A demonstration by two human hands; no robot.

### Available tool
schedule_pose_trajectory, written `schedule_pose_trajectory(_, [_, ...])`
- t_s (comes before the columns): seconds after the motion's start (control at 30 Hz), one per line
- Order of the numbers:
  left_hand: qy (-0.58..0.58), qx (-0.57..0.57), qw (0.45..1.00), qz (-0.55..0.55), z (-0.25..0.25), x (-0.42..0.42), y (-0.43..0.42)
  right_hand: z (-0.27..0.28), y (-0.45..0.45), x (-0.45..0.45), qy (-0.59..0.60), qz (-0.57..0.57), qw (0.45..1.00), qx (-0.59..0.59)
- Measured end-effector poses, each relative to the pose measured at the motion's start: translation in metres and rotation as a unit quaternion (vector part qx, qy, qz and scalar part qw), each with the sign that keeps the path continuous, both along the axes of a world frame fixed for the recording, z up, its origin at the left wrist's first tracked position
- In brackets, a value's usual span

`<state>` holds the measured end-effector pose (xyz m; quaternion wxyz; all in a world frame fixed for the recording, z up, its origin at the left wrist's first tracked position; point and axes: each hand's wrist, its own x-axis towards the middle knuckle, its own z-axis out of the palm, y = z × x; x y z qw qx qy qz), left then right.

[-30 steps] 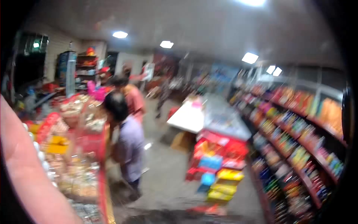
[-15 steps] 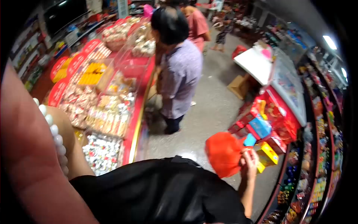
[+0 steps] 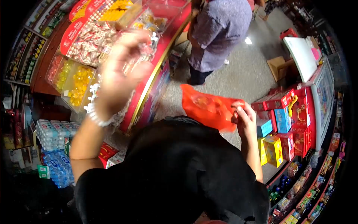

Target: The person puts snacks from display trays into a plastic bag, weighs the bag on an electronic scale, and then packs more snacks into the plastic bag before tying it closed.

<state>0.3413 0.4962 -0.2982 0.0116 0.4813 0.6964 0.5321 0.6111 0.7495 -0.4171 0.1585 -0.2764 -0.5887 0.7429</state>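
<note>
Where the red-edged candy counter (image 3: 140, 98) stands, we see it loaded with clear containers and wrapped sweets. Far to its right curve racks (image 3: 307, 198) of packaged goods, and nearer it a chest (image 3: 324, 100) with a clear top, whose contents we cannot make out. Just beside the counter's right edge stands a person (image 3: 225, 33) in a mauve shirt. Across the floor from the counter we find red, blue and yellow boxes (image 3: 282, 121) grouped by the chest, with a brown cardboard box (image 3: 276, 67) near them; beyond the counter's lower left sit plastic-wrapped packs of bottles (image 3: 59, 168).

A red bag (image 3: 209, 108) hangs right of the counter, its right end pinched between the thumb and fingers of our right hand (image 3: 244, 115); whether it holds anything, we cannot tell. Our left hand (image 3: 123, 72), blurred, is over the counter with thumb and fingers spread apart; whether it touches the goods there is unclear. On the counter's left side a divided clear bin (image 3: 71, 103) holds orange-yellow sweets (image 3: 81, 84), while a clear box (image 3: 130, 16) farther up holds yellow sticks. White beads (image 3: 96, 117) circle our left wrist.
</note>
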Motion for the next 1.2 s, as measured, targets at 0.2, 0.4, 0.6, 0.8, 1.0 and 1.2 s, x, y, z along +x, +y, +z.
schedule_pose_trajectory(0.2, [-0.186,-0.316,0.925,0.098,-0.201,0.062,0.053,0.015,0.011,-0.024,0.027,0.146,0.988,0.045])
schedule_pose_trajectory(0.4, [-0.202,-0.379,0.900,0.079,-0.237,0.097,0.038,0.021,0.046,-0.023,0.083,0.180,0.977,0.083])
schedule_pose_trajectory(0.6, [-0.600,-0.159,0.783,-0.035,-0.233,0.113,0.014,-0.007,0.070,-0.006,0.080,0.167,0.979,0.082])
schedule_pose_trajectory(0.8, [-0.684,0.207,0.679,0.166,-0.217,0.137,0.030,-0.052,0.096,0.003,0.063,0.077,0.995,-0.002])
schedule_pose_trajectory(1.0, [-0.586,0.084,0.786,-0.179,-0.166,0.155,0.098,-0.077,0.068,0.010,-0.043,0.197,0.979,-0.003])
schedule_pose_trajectory(1.2, [-0.607,0.240,0.755,-0.064,-0.166,0.123,0.041,-0.073,0.058,-0.008,0.006,0.242,0.969,0.043])
